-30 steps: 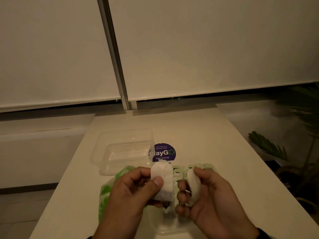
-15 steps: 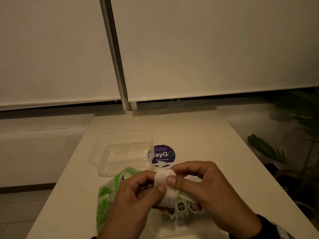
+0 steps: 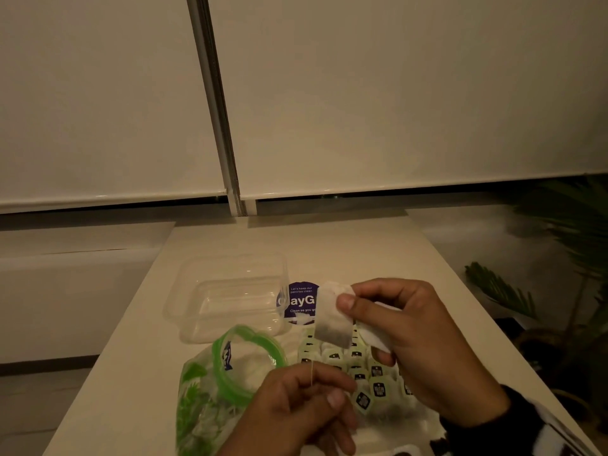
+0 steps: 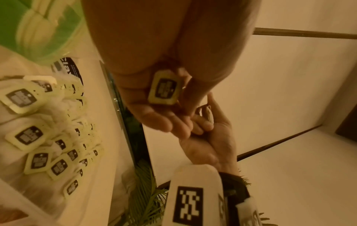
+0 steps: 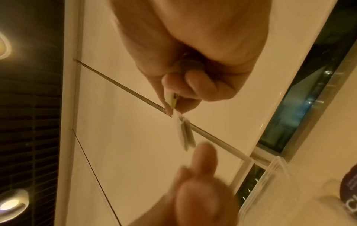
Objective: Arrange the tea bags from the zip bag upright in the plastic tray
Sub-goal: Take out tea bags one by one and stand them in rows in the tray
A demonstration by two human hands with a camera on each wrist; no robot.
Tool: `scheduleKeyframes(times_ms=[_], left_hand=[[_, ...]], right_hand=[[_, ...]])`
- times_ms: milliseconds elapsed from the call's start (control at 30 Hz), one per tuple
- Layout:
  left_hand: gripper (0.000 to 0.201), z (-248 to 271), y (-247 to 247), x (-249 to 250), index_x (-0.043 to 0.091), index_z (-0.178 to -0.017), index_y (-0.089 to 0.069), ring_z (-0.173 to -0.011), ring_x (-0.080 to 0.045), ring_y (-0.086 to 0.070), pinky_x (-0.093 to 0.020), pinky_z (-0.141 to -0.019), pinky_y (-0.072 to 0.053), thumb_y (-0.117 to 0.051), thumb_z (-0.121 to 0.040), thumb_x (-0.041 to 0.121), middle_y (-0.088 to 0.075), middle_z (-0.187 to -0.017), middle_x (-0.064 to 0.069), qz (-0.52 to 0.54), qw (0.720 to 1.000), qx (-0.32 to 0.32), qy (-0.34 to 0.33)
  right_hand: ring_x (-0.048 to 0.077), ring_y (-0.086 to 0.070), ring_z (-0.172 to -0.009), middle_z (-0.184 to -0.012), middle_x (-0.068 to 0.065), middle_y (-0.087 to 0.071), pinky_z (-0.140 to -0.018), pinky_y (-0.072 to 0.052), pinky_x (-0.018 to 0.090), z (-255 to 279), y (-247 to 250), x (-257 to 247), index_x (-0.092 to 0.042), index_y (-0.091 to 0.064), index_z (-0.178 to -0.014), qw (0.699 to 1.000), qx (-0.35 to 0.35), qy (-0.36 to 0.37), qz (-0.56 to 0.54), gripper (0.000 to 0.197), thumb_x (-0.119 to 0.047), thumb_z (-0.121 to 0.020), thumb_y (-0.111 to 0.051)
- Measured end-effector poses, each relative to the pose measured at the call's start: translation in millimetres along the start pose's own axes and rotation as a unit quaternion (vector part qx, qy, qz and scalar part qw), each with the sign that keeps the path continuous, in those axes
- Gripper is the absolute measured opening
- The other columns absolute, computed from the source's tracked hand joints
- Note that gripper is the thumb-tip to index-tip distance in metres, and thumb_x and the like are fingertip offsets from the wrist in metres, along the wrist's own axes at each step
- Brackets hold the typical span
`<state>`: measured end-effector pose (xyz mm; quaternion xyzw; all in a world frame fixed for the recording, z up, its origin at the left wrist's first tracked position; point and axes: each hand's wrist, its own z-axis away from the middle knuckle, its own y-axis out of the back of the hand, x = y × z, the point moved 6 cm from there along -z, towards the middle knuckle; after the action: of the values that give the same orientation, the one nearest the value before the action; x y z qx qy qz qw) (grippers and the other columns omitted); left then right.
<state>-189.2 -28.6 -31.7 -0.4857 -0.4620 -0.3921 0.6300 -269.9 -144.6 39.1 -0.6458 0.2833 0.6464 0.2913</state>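
Left hand (image 4: pixel 154 94) fingers curl round a tea-bag tag (image 4: pixel 163 89), loose tea bags (image 4: pixel 32 137) heaped beside

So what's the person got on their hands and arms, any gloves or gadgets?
No gloves: both the left hand and right hand are bare. The right arm has a dark sleeve reaching the wrist. Strapped there is a white block printed with a black-and-white square-patterned marker. The left forearm is out of view.

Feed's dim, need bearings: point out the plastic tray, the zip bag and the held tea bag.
plastic tray (image 3: pixel 184 301): head view, left rim.
zip bag (image 3: pixel 194 399): head view, printed side.
tea bag (image 3: pixel 330 324): head view, middle of pouch.
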Motion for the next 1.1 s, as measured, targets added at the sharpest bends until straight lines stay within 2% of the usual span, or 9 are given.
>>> scheduleKeyframes(times_ms=[100,200,333,467,633,767,933,1000,1100], left_hand=[[0.034,8,15,-3,0.005,-0.102,-0.067,-0.07,-0.033,-0.068,-0.026,-0.054,-0.047,-0.073,-0.072,0.02,-0.07,-0.092,-0.027,0.03,0.999,0.031,0.022],[0.039,15,31,-13,-0.007,-0.106,-0.058,-0.071,-0.038,-0.068,-0.029,-0.054,-0.049,-0.062,-0.071,0.007,-0.069,-0.097,-0.029,0.049,0.995,0.065,0.054],[0.029,20,36,-21,-0.011,-0.093,-0.065,-0.062,-0.031,-0.069,-0.029,-0.056,-0.055,-0.063,-0.07,0.005,-0.07,-0.087,-0.031,0.007,0.994,0.092,0.058],[0.013,17,44,-16,-0.004,-0.081,-0.073,-0.045,-0.028,-0.061,-0.026,-0.043,-0.048,-0.062,-0.088,-0.003,-0.066,-0.069,-0.035,-0.014,0.986,0.156,0.053],[0.021,-2,59,39,-0.002,-0.094,-0.069,-0.048,-0.027,-0.059,-0.029,-0.044,-0.049,-0.048,-0.093,0.0,-0.066,-0.065,-0.027,-0.039,0.966,0.247,-0.058],[0.027,-11,46,97,0.004,-0.103,-0.069,-0.062,-0.026,-0.064,-0.028,-0.056,-0.056,-0.045,-0.092,0.001,-0.069,-0.076,-0.022,-0.015,0.968,0.204,-0.143],[0.029,-3,13,115,0.012,-0.096,-0.078,-0.065,-0.03,-0.068,-0.028,-0.059,-0.055,-0.066,-0.07,0.006,-0.072,-0.08,-0.023,-0.072,0.974,0.081,-0.199],[0.027,6,9,105,0.016,-0.087,-0.08,-0.066,-0.031,-0.07,-0.029,-0.061,-0.055,-0.067,-0.064,0.011,-0.074,-0.08,-0.018,-0.127,0.965,0.052,-0.224],[0.024,22,9,80,0.022,-0.089,-0.08,-0.078,-0.025,-0.071,-0.032,-0.068,-0.056,-0.063,-0.075,0.011,-0.076,-0.09,-0.003,-0.211,0.949,-0.032,-0.23]], right_hand=[[0.01,-0.051,-0.051,-0.079,0.004,-0.069,-0.041,-0.035,0.021,-3,10,3,-0.013,-0.076,-0.081,1.0,0.026,-0.001,-0.009,0.031,-0.038,-0.062,-0.077],[0.009,-0.047,-0.046,-0.074,0.006,-0.064,-0.037,-0.032,0.02,-3,14,5,-0.007,-0.074,-0.08,0.998,0.019,-0.024,-0.056,0.03,-0.031,-0.06,-0.076],[0.008,-0.045,-0.043,-0.072,0.007,-0.065,-0.034,-0.03,0.019,-3,11,10,-0.003,-0.073,-0.083,0.994,0.002,-0.055,-0.098,0.028,-0.023,-0.064,-0.074],[0.013,-0.044,-0.047,-0.076,0.013,-0.067,-0.034,-0.027,0.019,0,4,19,-0.005,-0.076,-0.083,0.989,-0.03,-0.09,-0.115,0.023,-0.02,-0.066,-0.074],[0.016,-0.054,-0.054,-0.08,0.013,-0.072,-0.041,-0.033,0.021,10,-4,40,-0.009,-0.077,-0.087,0.986,-0.053,-0.148,-0.047,0.027,-0.023,-0.065,-0.079],[0.003,-0.064,-0.062,-0.077,-0.001,-0.075,-0.051,-0.043,0.013,16,-13,49,-0.02,-0.08,-0.081,0.989,-0.068,-0.117,0.06,0.005,-0.018,-0.076,-0.081],[-0.01,-0.057,-0.06,-0.069,-0.015,-0.069,-0.056,-0.039,0.005,13,-28,51,-0.028,-0.08,-0.086,0.981,-0.115,-0.057,0.148,0.012,-0.017,-0.085,-0.073],[-0.007,-0.058,-0.063,-0.071,-0.012,-0.072,-0.06,-0.041,0.01,7,-28,50,-0.027,-0.079,-0.076,0.984,-0.108,-0.046,0.133,0.018,-0.013,-0.085,-0.072],[0.004,-0.059,-0.055,-0.078,0.002,-0.075,-0.044,-0.04,0.018,-5,-18,49,-0.017,-0.079,-0.083,0.994,-0.054,-0.093,0.028,0.008,-0.013,-0.083,-0.073]])
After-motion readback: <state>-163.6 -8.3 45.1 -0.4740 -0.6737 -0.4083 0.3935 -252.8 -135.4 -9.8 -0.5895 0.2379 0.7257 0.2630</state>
